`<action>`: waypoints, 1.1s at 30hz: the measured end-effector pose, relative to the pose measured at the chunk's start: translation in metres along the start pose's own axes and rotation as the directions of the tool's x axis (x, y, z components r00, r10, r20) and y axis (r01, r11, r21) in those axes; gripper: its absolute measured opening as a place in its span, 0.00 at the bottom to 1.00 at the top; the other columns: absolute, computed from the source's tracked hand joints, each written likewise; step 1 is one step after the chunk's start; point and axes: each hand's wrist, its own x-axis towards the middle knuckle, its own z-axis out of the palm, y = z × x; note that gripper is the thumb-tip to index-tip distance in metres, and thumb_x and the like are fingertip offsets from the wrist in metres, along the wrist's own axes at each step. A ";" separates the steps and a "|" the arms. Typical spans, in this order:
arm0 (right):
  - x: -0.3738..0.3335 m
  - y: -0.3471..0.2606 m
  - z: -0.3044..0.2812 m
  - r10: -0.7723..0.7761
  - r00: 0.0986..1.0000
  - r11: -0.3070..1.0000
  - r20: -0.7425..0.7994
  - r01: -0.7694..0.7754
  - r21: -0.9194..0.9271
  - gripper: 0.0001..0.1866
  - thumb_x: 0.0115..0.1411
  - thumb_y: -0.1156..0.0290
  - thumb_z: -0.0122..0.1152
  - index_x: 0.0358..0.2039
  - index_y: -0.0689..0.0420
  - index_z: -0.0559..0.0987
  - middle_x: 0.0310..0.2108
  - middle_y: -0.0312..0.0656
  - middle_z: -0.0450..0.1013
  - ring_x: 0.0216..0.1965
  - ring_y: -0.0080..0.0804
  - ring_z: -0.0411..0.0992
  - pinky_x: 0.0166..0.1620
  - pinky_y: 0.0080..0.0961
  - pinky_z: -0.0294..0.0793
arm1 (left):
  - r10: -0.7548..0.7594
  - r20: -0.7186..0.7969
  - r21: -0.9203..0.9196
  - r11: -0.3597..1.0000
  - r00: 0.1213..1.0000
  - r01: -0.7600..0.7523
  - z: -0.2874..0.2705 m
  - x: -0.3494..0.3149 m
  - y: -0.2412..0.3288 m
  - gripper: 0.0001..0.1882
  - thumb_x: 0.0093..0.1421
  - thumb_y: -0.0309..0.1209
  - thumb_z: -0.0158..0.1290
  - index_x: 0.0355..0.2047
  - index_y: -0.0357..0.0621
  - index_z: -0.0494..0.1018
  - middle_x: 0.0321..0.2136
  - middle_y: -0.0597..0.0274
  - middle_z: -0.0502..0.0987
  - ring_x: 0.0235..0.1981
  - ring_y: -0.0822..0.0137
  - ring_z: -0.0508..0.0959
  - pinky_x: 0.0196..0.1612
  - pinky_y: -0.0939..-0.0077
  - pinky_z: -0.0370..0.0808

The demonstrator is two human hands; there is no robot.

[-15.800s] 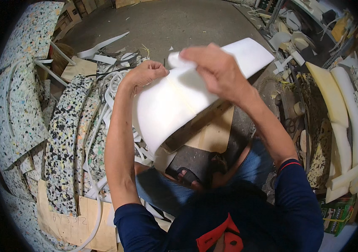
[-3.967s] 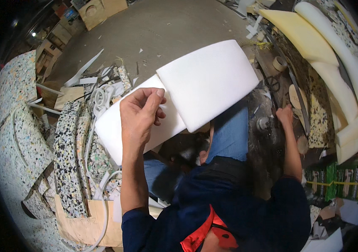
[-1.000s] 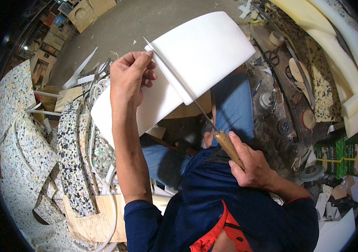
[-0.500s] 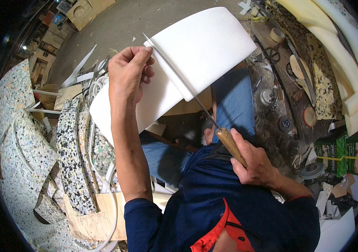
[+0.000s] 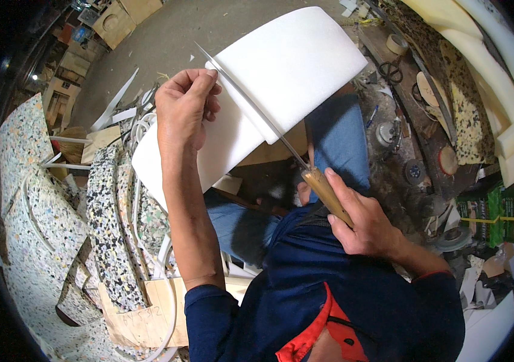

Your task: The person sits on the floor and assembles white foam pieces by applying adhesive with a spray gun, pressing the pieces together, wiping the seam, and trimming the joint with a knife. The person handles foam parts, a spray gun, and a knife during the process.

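A white foam slab (image 5: 305, 60) lies slanted across my knees, with a step running over it where one layer ends on another. Along that step rests the thin blade of a long knife (image 5: 251, 104), its point sticking out past the foam's far edge. My right hand (image 5: 365, 226) is wrapped round the knife's wooden handle (image 5: 328, 196). At the far end of the step, close to the blade, my left hand (image 5: 190, 105) pinches the foam's edge between thumb and forefinger, the other fingers curled. What exactly lies between those fingertips is mostly hidden.
Speckled foam sheets (image 5: 46, 181) and a marked wooden board (image 5: 142, 314) lie at left. To the right are scissors (image 5: 391, 72), a tape roll (image 5: 397, 44), a grinding disc (image 5: 414, 172), cream foam strips (image 5: 480, 60) and green packets (image 5: 498, 217).
The knife has slid a little forward and left, so more of its point shows past the foam. My right hand moved with it; my left hand stays almost in place.
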 end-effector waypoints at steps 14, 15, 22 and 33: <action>-0.012 -0.006 0.004 0.100 0.994 0.995 0.033 -0.100 0.003 0.43 0.54 0.78 0.59 0.69 0.68 0.52 0.39 0.57 0.73 0.33 0.52 0.75 0.36 0.39 0.77 | 0.006 -0.040 0.027 1.000 0.999 -0.005 0.002 -0.003 -0.001 0.08 0.60 0.29 0.60 0.29 0.36 0.77 0.21 0.62 0.77 0.16 0.76 0.71 0.18 0.81 0.64; -0.011 -0.006 0.004 0.084 0.996 0.996 0.014 -0.084 -0.007 0.43 0.54 0.78 0.59 0.69 0.68 0.52 0.39 0.57 0.73 0.33 0.52 0.75 0.35 0.39 0.77 | 0.005 -0.048 0.031 1.000 0.999 -0.004 0.003 -0.003 -0.001 0.08 0.60 0.30 0.60 0.29 0.36 0.77 0.21 0.62 0.77 0.16 0.76 0.71 0.18 0.81 0.64; 0.008 0.000 0.005 0.018 1.000 1.000 -0.007 -0.018 -0.023 0.43 0.54 0.77 0.59 0.69 0.68 0.52 0.38 0.57 0.73 0.32 0.52 0.75 0.35 0.40 0.77 | 0.019 -0.029 0.025 1.000 0.999 -0.018 0.002 -0.003 0.001 0.08 0.60 0.29 0.60 0.29 0.36 0.77 0.21 0.62 0.77 0.16 0.76 0.71 0.19 0.81 0.64; -0.016 -0.006 0.003 0.076 0.997 0.997 0.010 -0.076 -0.012 0.43 0.54 0.77 0.59 0.69 0.69 0.53 0.40 0.59 0.73 0.32 0.51 0.75 0.33 0.39 0.77 | 0.007 -0.032 -0.010 1.000 0.999 -0.008 0.002 -0.003 -0.001 0.09 0.60 0.29 0.60 0.30 0.34 0.77 0.21 0.60 0.77 0.16 0.75 0.71 0.19 0.80 0.64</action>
